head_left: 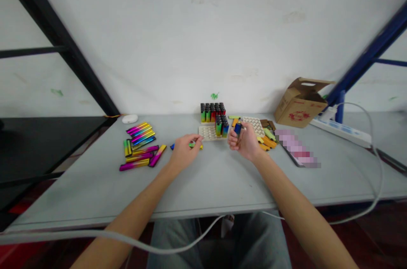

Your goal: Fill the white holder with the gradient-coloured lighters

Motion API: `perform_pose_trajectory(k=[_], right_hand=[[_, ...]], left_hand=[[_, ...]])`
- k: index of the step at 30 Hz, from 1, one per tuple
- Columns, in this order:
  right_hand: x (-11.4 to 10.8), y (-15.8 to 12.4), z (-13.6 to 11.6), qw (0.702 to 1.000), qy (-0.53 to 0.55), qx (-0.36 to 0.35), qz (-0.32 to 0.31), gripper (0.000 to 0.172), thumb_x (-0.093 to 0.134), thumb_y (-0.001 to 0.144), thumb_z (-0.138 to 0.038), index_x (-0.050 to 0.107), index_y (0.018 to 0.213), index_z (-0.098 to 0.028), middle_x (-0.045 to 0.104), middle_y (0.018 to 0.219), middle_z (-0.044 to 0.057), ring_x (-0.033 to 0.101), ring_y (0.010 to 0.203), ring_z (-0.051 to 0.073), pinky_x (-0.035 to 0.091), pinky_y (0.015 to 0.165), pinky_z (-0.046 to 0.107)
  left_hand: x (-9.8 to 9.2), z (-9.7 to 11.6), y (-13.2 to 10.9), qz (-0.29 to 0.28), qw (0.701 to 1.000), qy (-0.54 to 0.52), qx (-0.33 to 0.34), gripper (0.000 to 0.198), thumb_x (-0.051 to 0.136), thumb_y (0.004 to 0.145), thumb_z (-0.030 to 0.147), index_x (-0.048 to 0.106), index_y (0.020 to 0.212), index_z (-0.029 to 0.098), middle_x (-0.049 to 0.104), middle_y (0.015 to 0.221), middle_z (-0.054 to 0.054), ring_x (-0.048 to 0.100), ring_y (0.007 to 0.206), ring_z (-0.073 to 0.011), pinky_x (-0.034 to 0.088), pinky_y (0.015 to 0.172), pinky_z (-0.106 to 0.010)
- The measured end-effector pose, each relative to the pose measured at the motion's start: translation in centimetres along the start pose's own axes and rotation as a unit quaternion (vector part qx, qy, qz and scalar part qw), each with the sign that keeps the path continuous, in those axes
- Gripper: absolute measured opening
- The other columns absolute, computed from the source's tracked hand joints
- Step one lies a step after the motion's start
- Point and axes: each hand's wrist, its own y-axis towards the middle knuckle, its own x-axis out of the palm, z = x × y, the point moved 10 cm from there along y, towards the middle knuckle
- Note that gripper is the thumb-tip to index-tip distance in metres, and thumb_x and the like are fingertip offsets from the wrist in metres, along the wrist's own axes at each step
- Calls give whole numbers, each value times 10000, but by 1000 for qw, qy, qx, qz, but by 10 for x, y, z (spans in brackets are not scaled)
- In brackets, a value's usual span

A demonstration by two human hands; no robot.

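Note:
My left hand (185, 149) rests on the grey table (95, 184), fingers pinched around a green-and-yellow lighter (194, 145) lying flat. My right hand (246, 142) is raised slightly, fingers closed on a blue lighter (238, 128) held upright. Just beyond both hands lies a white slotted tray (208, 133) with several upright lighters (221, 126) in it. A second white tray (254, 125) lies to its right. A block of black-capped lighters (212, 113) stands behind them near the wall.
Several iridescent lighter sleeves (141, 146) lie at the left. Loose orange and green lighters (267, 138) lie by the right tray. An open cardboard box (300, 103), a power strip (341, 130), a white cable (375, 163), a white oval object (129, 118) and a blurred flat item (297, 148) are also on the table.

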Motion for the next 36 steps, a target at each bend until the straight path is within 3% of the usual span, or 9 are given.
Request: perform_pose_trajectory(k=[3, 8, 15, 36], right_hand=[[7, 4, 17, 999, -29, 22, -7, 380, 333, 816, -523, 398, 621, -204, 273, 494, -61, 259, 406, 82, 163, 386, 192], [10, 9, 37, 997, -42, 66, -6, 390, 321, 835, -531, 320, 596, -223, 233, 479, -78, 136, 401, 72, 77, 371, 195], [12, 6, 30, 998, -45, 36, 8, 341, 321, 856, -466, 322, 620, -219, 224, 505, -78, 131, 399, 70, 74, 365, 194], [15, 8, 38, 997, -55, 41, -16, 383, 352, 830, -541, 340, 628, -215, 248, 521, -80, 166, 397, 65, 106, 363, 182]], left_hand=[[2, 0, -1, -5, 1000, 1, 4, 210, 537, 863, 314, 713, 849, 199, 748, 801, -27, 675, 702, -170, 515, 684, -266], [8, 0, -2, -26, 1000, -1, 6, 207, 526, 865, 299, 704, 836, 200, 743, 767, -21, 667, 683, -164, 516, 681, -264], [11, -3, -4, -30, 999, -2, 10, 198, 531, 866, 302, 706, 860, 208, 743, 780, -23, 673, 706, -171, 523, 709, -281], [13, 0, -6, -35, 999, 10, 27, 191, 532, 880, 291, 701, 866, 205, 735, 800, -38, 674, 751, -180, 520, 740, -300]])
